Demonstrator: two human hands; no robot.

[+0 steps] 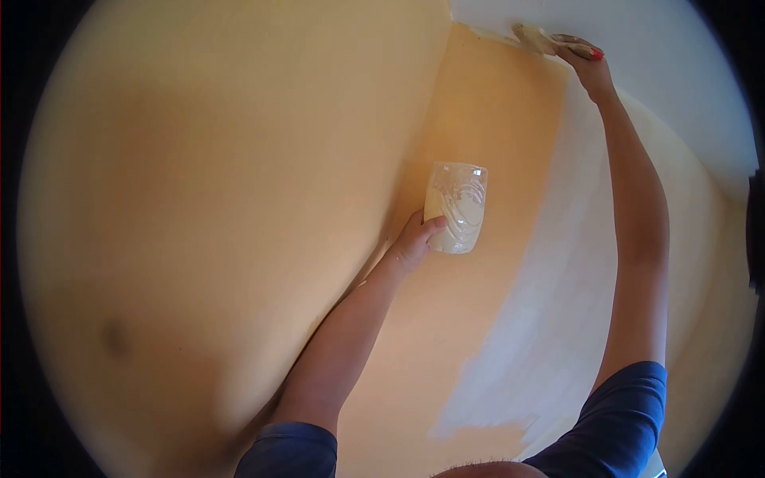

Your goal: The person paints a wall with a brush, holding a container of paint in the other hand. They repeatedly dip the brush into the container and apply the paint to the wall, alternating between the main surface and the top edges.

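Note:
My right hand [588, 70] is raised high, closed around the handle of a paintbrush [535, 38]. The bristles are pale with paint and touch the line where the orange wall [498, 92] meets the white ceiling [629, 36]. A red tip shows at the handle's end. Lower down, my left hand [413, 243] grips a clear plastic container [457, 209] from its left side, thumb across the front. Pale cream paint coats its inside. Most of the left fingers are hidden behind the container.
A yellowish wall [239, 159] fills the left side and meets the orange wall at a corner. A broad whitish painted patch [526, 319] covers the orange wall's right part. Something dark [755, 231] stands at the far right edge.

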